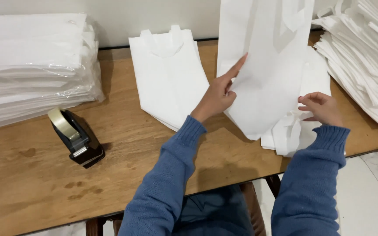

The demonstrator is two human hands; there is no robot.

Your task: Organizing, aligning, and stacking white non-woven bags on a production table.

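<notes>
A white fabric bag (267,61) is lifted off the wooden table (132,144), hanging tilted in front of me. My left hand (218,94) grips its left edge, index finger stretched up along the cloth. At the bag's right edge my right hand (322,107) pinches the fabric with curled fingers. Under the raised bag lies a small stack of folded white bags (294,131), reaching the table's front edge. Both arms wear blue knit sleeves.
A flat pile of white bags with handles (169,74) lies left of my left hand. A black tape dispenser (76,137) stands at the left. A plastic-wrapped bundle of white bags (31,65) fills the far left, a loose heap of bags (364,57) the far right.
</notes>
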